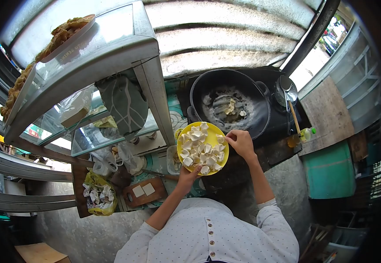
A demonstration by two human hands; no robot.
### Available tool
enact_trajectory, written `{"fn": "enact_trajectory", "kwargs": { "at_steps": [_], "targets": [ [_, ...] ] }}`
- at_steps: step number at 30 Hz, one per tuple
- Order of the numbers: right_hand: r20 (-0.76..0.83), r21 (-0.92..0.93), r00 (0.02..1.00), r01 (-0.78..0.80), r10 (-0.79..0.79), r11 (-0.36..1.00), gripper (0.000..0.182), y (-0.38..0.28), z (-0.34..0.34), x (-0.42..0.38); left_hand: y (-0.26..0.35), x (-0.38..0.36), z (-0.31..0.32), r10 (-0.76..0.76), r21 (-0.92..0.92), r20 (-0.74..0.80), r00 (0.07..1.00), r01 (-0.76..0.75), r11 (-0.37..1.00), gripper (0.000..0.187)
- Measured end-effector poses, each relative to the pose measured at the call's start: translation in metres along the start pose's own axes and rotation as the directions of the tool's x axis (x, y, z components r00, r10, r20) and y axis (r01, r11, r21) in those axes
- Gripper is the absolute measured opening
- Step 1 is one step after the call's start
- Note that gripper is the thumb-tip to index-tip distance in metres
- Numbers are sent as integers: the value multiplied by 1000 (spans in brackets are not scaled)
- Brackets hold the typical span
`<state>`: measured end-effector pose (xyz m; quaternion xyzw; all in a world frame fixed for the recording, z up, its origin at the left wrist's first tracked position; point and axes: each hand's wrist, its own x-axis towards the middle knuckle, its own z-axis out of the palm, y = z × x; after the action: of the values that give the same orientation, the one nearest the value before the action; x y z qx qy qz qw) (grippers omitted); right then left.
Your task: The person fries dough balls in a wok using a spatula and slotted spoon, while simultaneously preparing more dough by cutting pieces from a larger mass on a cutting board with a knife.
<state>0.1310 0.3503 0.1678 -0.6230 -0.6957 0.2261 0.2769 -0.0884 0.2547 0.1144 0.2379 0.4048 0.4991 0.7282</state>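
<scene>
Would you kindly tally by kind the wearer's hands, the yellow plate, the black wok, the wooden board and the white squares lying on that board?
Hands (left hand, right hand): 2
Yellow plate: 1
Black wok: 1
Wooden board: 1
White squares on the board: 2
Total: 7

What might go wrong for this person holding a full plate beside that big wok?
Splashing: the wok seems to hold liquid; if hot, it might spatter the nearby right hand.

Spilling: the yellow plate is crowded with white pieces, and the left hand supports it near one edge, so a tilt could drop some.
</scene>
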Motion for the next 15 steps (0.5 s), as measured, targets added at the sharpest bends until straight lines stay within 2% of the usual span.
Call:
{"fn": "enact_trajectory", "kwargs": {
  "at_steps": [4, 6, 9, 11, 15],
  "targets": [
    [-5, -22, 1000, -5, 5, 1000, 15, -11, -7, 23, 0, 1, -2, -15, 8, -7, 1000, 16, 1000, 54],
    [-123, -42, 992, -14, 9, 999, 15, -10, -9, 46, 3, 0, -2, -32, 5, -10, 999, 32, 999, 52],
    [-189, -137, 982, -47, 20, 989, 14, 8, 1, 89, 1, -1, -4, -57, 11, -15, 998, 57, 998, 51],
    [-212, -337, 977, -68, -5, 939, 15, 29, 18, 115, 0, 1, -6, -62, 17, -18, 998, 62, 998, 51],
    [-248, -235, 966, 10, -70, 972, 16, 40, 42, 126, 4, 2, -6, -79, 15, -13, 997, 79, 997, 52]
  ]
}}
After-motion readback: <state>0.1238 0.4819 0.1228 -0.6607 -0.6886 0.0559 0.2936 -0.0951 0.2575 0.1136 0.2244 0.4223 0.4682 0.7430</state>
